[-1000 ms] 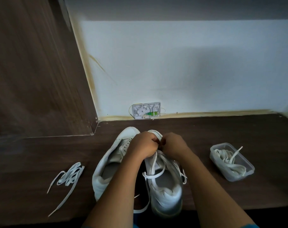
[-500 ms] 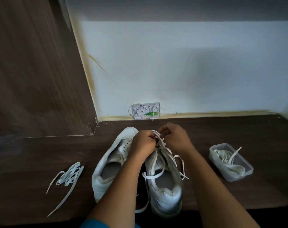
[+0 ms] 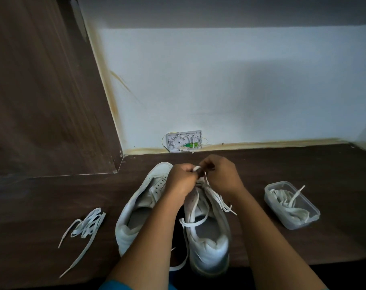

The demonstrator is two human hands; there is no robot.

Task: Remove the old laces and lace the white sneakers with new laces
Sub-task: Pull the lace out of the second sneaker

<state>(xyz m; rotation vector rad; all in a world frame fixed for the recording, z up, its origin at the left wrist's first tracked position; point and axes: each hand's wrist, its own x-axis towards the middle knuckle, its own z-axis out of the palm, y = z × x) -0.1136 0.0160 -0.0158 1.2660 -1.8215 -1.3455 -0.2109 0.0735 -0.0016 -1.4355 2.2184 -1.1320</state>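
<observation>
The right sneaker point(image 3: 207, 243) stands on the wooden table point(image 3: 303, 164), heel toward the person, its lace point(image 3: 193, 222) slack across the opening. At its toe end the left hand point(image 3: 181, 180) pinches a white lace end. The right hand point(image 3: 224, 176) curls on the strands beside it. Probably the old lace is coming out of the lowest holes and next needs pulling free. The left sneaker point(image 3: 136, 206) alongside is unlaced. A loose lace point(image 3: 88, 225) lies further left, and a tub point(image 3: 313, 216) of laces sits to the right.

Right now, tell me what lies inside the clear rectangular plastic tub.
The clear rectangular plastic tub holds a bundle of white flat shoelaces, one end poking over the rim. Whatever lies beneath the bundle is covered.
</observation>
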